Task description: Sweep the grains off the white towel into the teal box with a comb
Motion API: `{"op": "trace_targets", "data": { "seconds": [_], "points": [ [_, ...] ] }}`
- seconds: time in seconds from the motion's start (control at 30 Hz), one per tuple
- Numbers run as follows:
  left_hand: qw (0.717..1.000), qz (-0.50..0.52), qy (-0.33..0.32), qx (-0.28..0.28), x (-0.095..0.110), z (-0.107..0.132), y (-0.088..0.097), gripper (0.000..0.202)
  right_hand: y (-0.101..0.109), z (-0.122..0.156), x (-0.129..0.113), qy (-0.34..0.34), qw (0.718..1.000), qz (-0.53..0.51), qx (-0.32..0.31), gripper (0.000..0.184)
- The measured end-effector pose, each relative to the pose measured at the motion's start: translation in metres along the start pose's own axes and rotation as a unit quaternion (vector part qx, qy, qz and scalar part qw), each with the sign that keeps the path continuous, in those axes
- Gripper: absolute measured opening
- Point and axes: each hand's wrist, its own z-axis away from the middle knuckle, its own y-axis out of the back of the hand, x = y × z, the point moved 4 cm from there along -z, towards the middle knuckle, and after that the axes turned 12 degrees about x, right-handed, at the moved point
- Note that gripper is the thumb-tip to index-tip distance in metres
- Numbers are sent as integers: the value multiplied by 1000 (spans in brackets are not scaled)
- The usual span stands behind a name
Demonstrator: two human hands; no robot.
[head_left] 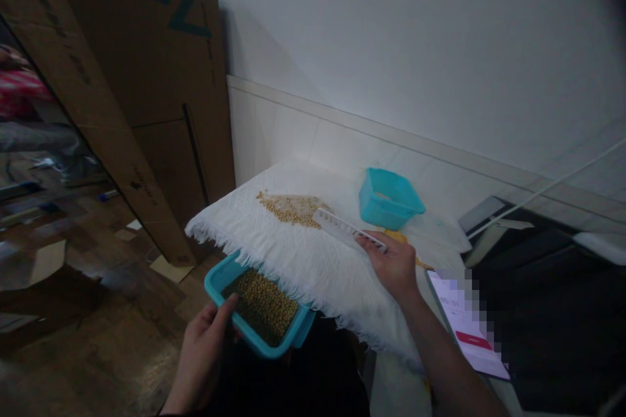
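My left hand grips the near rim of a teal plastic tray filled with tan beans, held just below the fringed front edge of a white cloth. My right hand is closed on one end of a long white ruler-like strip that lies flat over the cloth. The strip's far end reaches a small pile of loose beans spread on the cloth. A second teal tray stands on the cloth at the back right.
Large cardboard sheets lean against the wall at the left. A phone with a lit screen lies at the right beside my forearm. A white cable runs along the wall. Wooden floor with scraps shows at the left.
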Motion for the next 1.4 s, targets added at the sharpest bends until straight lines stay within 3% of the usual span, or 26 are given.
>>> {"op": "trace_targets", "data": {
  "seconds": [0.17,0.7,1.4],
  "points": [
    [999,32,12,-4,0,5,-6,49,2,0,15,-28,1000,13,3,32],
    [1000,25,13,-10,7,8,-5,48,-22,11,-2,-42,997,-43,-56,25],
    [999,39,14,5,5,8,-5,49,-50,14,-38,15,988,-125,-92,14]
  ]
}}
